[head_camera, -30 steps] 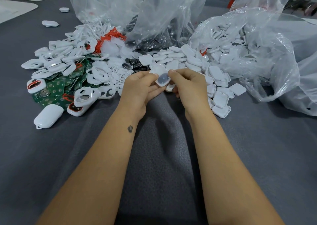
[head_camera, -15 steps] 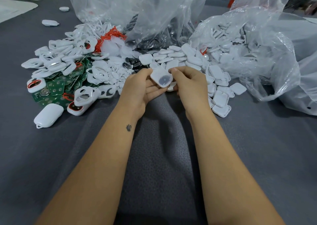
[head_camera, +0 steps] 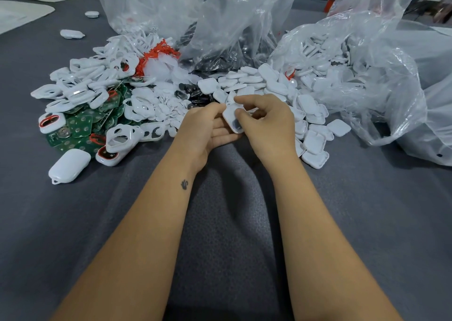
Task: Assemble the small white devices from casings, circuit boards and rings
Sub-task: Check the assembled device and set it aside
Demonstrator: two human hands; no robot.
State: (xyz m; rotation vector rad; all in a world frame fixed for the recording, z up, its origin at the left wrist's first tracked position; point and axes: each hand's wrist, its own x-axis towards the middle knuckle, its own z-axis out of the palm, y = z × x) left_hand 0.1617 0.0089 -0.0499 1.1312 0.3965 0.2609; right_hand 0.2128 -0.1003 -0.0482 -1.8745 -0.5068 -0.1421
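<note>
Head view: at frame centre, a white casing (head_camera: 232, 120) with a dark round part inside is cradled on the left hand (head_camera: 208, 129) and pinched by the right hand (head_camera: 269, 122). Heaps of casings (head_camera: 315, 139), green circuit boards (head_camera: 80, 125) and rings (head_camera: 122, 137) are spread across mid-frame. Open grey cloth (head_camera: 367, 210) is seen below, beside both forearms.

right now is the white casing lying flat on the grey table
No, the white casing is held above the table, gripped between the left hand and right hand.
</note>
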